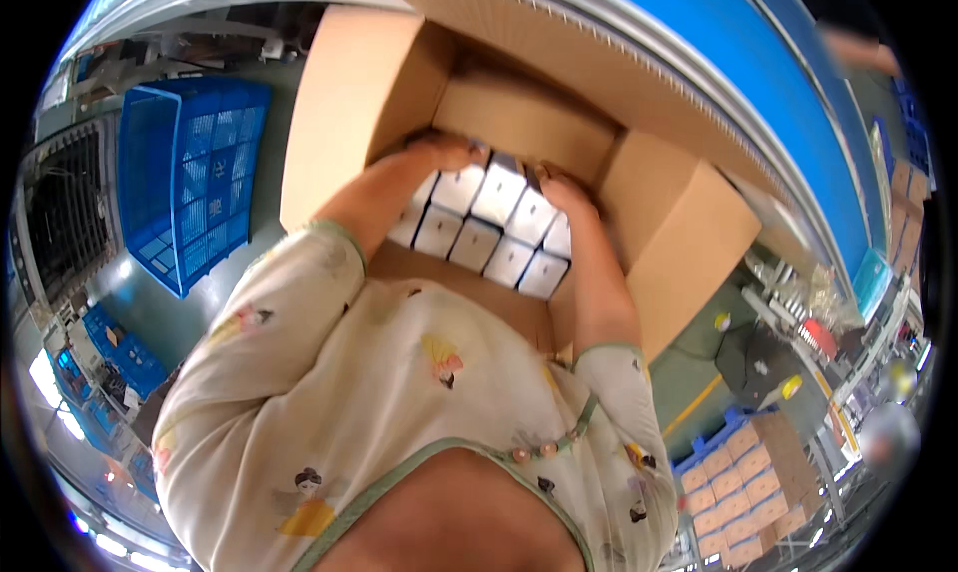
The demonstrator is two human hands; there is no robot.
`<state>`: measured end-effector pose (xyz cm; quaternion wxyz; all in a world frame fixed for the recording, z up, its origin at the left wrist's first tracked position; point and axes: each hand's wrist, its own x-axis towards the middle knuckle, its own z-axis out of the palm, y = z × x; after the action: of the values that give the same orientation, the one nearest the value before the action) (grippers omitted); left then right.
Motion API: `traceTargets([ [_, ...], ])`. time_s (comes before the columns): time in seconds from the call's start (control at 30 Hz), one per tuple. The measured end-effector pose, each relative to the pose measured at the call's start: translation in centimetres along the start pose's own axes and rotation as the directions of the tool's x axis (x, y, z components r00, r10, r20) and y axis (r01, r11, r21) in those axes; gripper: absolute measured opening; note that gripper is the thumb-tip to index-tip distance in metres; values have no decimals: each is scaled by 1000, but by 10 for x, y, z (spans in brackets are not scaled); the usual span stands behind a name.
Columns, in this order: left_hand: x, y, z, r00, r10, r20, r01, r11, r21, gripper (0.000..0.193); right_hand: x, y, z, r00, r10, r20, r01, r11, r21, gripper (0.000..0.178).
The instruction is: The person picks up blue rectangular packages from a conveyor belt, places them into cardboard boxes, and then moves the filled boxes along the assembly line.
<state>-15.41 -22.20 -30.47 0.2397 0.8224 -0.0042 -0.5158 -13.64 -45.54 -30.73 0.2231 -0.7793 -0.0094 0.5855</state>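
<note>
An open brown cardboard carton (529, 103) stands in front of me with its flaps spread out. Two rows of small white boxes (501, 195) with dark edges sit packed together inside it. At the far left corner of this group, my left hand (449, 153) has its fingers curled over the boxes' far edge. My right hand (566, 190) grips the far right side of the same group. Both forearms reach down into the carton, and the fingertips of each hand are partly hidden behind the boxes.
A blue belt or bench surface (699, 33) runs behind the carton. To the left, a blue plastic crate (190, 183) rests on the floor. Stacked small cartons (733, 487) stand at lower right. A blurred arm (860, 51) of another person shows at upper right.
</note>
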Motion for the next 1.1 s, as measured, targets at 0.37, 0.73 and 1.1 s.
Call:
traceTargets([
  [0.37, -247, 54, -195, 301, 318, -899, -829, 553, -82, 38, -64, 3, 26, 729, -349, -589, 422, 907, -15, 36],
  [0.73, -249, -48, -303, -102, 94, -990, 391, 919, 47, 51, -168, -10, 56, 696, -255, -671, 474, 865, 163, 25],
  [1.1, -230, 9, -331, 550, 66, -833, -291, 950, -117, 84, -282, -108, -102, 34, -356, -934, 608, 749, -264, 28],
])
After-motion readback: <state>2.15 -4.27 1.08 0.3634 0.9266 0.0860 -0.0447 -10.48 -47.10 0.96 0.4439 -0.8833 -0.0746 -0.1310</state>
